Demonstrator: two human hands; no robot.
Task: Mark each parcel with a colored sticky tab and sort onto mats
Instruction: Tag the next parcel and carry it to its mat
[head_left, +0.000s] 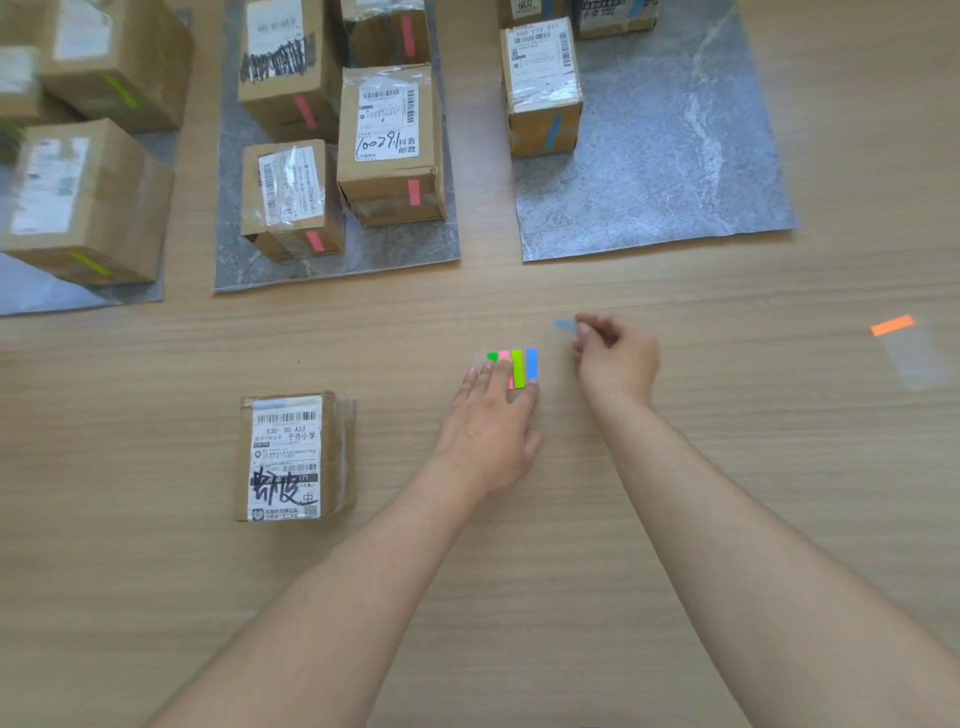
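The grey mat beyond the right hand is bare along its near edge. The parcel stands on the table left of the left hand, whose straight fingers press the tab sheet. The right hand pinches what appears to be a blue tab.

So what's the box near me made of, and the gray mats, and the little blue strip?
The box looks like dull brown cardboard, with a white paper label under shiny tape. The gray mats have marble-like veins but lie thin and flat, so probably printed vinyl or rubber, not stone. The blue strip in the right hand looks like thin plastic film.
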